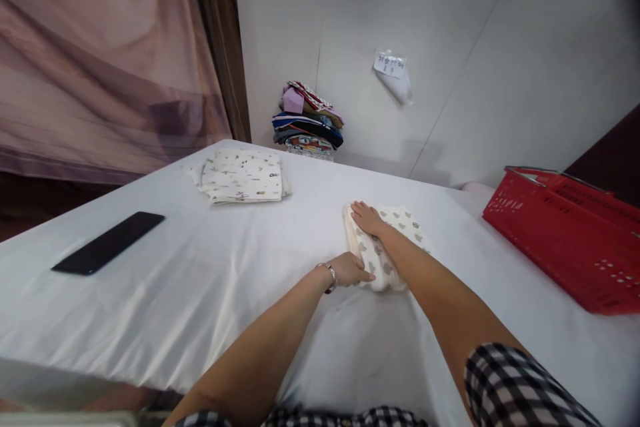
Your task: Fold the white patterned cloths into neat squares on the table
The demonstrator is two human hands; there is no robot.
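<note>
A folded white cloth [400, 219] with a grey print lies on the white-covered table [300, 227]; whether it is a garment I cannot tell. My left hand [350, 269], with a silver bracelet at the wrist, grips its near left edge, thumb on top and the other fingers partly hidden. Pressed on the far left part of the same cloth, my right hand [367, 219] lies flat with its fingers stretched out. My right forearm covers part of the cloth. Farther left rests another folded white cloth [245, 177] with small dark prints, touched by neither hand.
A black phone-like slab [107, 243] lies at the table's left. A red plastic basket [565, 233] stands on the right. Beyond the far edge, a stack of folded clothes [307, 120] rises against the wall, where a paper note [393, 73] hangs. Pink curtains [100, 47] hang at left.
</note>
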